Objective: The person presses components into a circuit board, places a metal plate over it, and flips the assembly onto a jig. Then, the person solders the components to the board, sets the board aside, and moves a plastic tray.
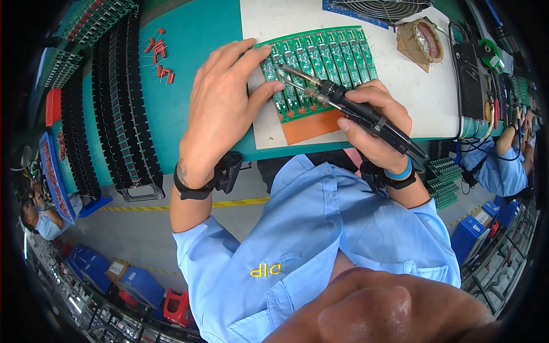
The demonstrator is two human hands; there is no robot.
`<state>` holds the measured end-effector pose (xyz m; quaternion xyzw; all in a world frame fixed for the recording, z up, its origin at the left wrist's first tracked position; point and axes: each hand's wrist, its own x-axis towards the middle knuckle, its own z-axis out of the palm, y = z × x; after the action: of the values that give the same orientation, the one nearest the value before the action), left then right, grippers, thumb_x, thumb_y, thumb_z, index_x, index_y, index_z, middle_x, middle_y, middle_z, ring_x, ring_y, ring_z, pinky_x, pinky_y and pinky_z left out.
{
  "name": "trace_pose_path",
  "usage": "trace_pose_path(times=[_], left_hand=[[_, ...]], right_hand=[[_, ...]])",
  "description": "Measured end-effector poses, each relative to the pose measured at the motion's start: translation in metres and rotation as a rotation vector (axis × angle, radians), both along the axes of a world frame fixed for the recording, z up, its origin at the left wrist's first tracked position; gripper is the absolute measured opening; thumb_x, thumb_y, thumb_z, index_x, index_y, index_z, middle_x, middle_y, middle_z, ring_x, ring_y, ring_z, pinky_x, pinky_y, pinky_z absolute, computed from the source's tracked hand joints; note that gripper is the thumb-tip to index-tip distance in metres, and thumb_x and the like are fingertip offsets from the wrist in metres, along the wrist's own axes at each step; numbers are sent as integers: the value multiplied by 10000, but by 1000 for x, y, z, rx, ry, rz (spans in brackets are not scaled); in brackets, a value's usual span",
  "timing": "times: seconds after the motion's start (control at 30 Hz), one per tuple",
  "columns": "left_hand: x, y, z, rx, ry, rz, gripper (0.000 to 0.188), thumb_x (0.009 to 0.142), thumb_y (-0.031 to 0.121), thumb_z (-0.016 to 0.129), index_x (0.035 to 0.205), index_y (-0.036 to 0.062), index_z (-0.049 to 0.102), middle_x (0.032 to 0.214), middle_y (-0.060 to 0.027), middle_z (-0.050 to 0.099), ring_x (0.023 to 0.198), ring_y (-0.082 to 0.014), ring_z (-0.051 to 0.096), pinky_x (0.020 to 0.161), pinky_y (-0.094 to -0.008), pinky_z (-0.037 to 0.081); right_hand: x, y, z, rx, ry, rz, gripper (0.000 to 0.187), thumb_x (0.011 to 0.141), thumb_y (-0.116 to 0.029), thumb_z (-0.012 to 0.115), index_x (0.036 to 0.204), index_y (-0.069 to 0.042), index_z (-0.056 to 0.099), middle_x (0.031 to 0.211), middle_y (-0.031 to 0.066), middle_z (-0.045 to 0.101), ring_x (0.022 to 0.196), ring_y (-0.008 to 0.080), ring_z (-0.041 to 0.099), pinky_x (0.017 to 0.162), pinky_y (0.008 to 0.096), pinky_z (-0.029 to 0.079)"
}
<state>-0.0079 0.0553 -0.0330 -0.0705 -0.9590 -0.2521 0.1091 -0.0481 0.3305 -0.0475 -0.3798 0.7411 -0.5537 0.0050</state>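
A green circuit board panel [326,63], made up of several narrow boards side by side, lies on a white sheet in front of me. My left hand [226,94] grips its left edge, fingers at the upper corner and thumb lower down. In my right hand [380,117] is a black soldering iron [366,111] with a thin metal guide tube beside its shaft. The iron's tip reaches the left part of the panel, near my left fingers; whether it touches the board I cannot tell. An orange-brown plate [314,127] shows from beneath the panel's near edge.
Loose red components [160,51] with wire legs lie on the green mat [177,114]. Black slotted racks [120,103] stand at left. A brown pot [421,43] and a fan [380,7] sit at the far right. Cables and a black box [472,80] occupy the right edge; co-workers sit both sides.
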Motion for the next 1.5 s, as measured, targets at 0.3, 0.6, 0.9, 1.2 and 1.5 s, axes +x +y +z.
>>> trace_pose_path(times=[0.3, 0.6, 0.9, 1.2, 1.5], left_hand=[[3, 1, -1, -1, -5, 12, 522, 834, 227, 835, 1298, 49, 676, 1368, -142, 647, 1274, -356, 575, 1052, -445, 472], [2, -2, -2, 6, 25, -1, 512, 825, 291, 843, 1252, 48, 702, 1325, -166, 656, 1238, -374, 591, 1015, -464, 479], [0, -1, -4, 46, 34, -14, 517, 826, 204, 842, 1298, 65, 683, 1364, -153, 645, 1258, -356, 580, 1044, -444, 474], [3, -1, -4, 41, 10, -8, 538, 830, 163, 838, 1333, 83, 667, 1397, -145, 631, 1289, -347, 565, 1064, -435, 466], [2, -1, -5, 46, 42, -12, 527, 819, 253, 849, 1286, 67, 689, 1341, -147, 649, 1246, -359, 575, 1023, -448, 463]], right_hand=[[1, 69, 13, -11, 94, -371, 434, 849, -4, 765, 1252, 43, 612, 1188, 184, 666, 966, 205, 638, 871, 340, 533], [-3, 82, -4, -99, 10, -681, 483, 873, -50, 770, 1304, 51, 579, 1200, 165, 671, 991, 195, 635, 922, 323, 509], [3, 6, 6, -48, -22, -31, 378, 821, -22, 794, 1168, 59, 669, 985, 150, 706, 862, 209, 656, 761, 300, 509], [4, -1, 1, 13, -21, -8, 369, 835, 7, 763, 1178, 83, 652, 1029, 175, 678, 915, 218, 660, 810, 308, 514], [3, -2, 0, 15, -18, -8, 371, 827, 11, 763, 1176, 76, 657, 1013, 168, 681, 901, 215, 655, 794, 306, 509]])
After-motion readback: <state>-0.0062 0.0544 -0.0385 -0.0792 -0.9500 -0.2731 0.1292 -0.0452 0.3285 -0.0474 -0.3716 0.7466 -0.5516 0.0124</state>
